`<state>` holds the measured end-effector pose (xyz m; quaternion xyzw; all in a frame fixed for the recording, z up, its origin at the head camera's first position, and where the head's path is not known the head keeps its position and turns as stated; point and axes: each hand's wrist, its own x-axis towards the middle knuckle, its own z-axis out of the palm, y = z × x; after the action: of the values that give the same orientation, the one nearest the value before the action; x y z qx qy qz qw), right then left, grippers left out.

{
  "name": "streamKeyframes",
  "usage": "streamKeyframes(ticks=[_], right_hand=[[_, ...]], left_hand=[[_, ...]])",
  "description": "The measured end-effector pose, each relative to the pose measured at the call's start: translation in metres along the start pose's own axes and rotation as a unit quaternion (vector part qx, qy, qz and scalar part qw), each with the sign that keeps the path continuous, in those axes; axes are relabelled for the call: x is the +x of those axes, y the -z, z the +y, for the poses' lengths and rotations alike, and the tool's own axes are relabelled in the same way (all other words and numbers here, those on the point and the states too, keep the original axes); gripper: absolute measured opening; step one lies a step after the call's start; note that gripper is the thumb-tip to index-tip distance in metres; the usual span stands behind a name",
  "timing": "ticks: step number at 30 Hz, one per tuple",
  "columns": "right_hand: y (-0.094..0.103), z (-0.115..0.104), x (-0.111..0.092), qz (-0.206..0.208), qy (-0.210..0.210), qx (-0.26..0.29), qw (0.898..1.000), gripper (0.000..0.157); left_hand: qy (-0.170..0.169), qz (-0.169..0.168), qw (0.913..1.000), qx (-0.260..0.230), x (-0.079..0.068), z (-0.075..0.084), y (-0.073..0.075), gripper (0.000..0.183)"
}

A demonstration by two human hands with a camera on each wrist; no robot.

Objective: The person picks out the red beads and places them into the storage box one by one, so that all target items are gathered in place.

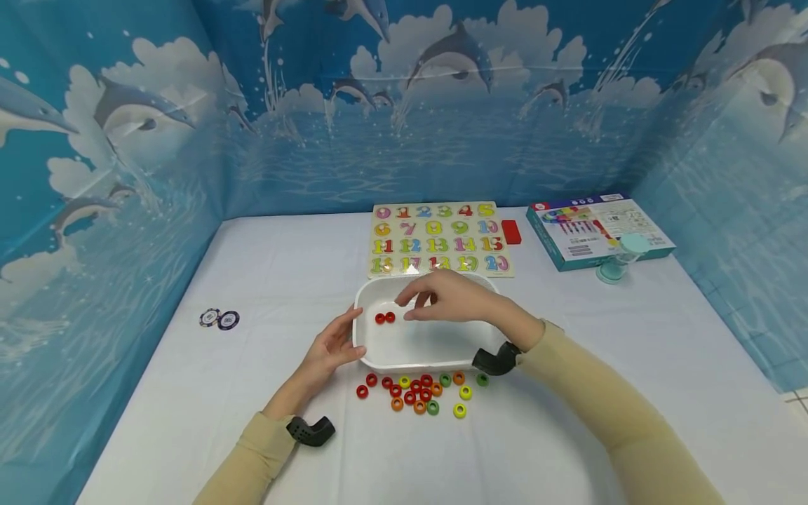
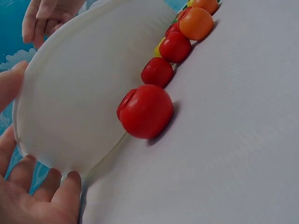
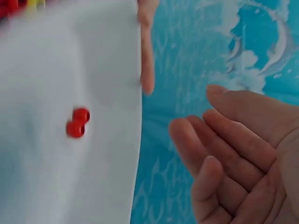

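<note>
A white plastic tray [image 1: 426, 344] stands on the table with two red beads [image 1: 385, 318] inside, towards its left end. My left hand [image 1: 331, 344] rests against that end, thumb and fingers spread along the rim; the left wrist view shows its fingertips [image 2: 70, 179] at the outer wall. Over the tray hovers my right hand [image 1: 445, 298], fingers loosely bent and thumb apart, holding nothing in the right wrist view. Along the tray's near side lie several red, orange, yellow and green beads [image 1: 426, 395], in a loose band.
Behind the tray lies a number board [image 1: 435, 238], with a red block [image 1: 511, 232] beside it. At the back right are a teal-edged box [image 1: 600, 231] and a sand timer [image 1: 621, 259]. Two poker chips [image 1: 219, 319] lie at the left. A dolphin-print curtain [image 1: 404, 140] surrounds the table.
</note>
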<state>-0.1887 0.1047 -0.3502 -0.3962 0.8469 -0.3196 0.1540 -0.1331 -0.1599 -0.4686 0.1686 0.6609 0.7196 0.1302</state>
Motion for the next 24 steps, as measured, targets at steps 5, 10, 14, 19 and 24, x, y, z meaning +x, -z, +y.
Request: streamKeyframes(ticks=[5, 10, 14, 19, 24], right_hand=[[-0.017, -0.011, -0.042, 0.034, 0.028, 0.054, 0.998, 0.024], [-0.046, -0.007, -0.073, 0.040, 0.040, 0.105, 0.993, 0.022], [-0.071, 0.001, -0.090, 0.055, 0.048, 0.126, 0.989, 0.024], [-0.096, 0.011, -0.098, 0.089, 0.045, 0.146, 0.984, 0.025], [-0.115, 0.012, -0.092, 0.143, 0.035, 0.124, 0.981, 0.021]], left_hand=[[-0.004, 0.001, 1.0000, -0.001, 0.001, 0.001, 0.001, 0.066], [-0.003, 0.001, 1.0000, -0.009, 0.001, 0.002, 0.001, 0.066], [0.011, 0.004, 0.9999, -0.005, 0.001, 0.002, 0.000, 0.067], [0.018, 0.006, 0.9998, -0.004, 0.000, 0.008, -0.002, 0.066], [0.019, 0.006, 0.9998, 0.007, -0.003, 0.019, -0.007, 0.066]])
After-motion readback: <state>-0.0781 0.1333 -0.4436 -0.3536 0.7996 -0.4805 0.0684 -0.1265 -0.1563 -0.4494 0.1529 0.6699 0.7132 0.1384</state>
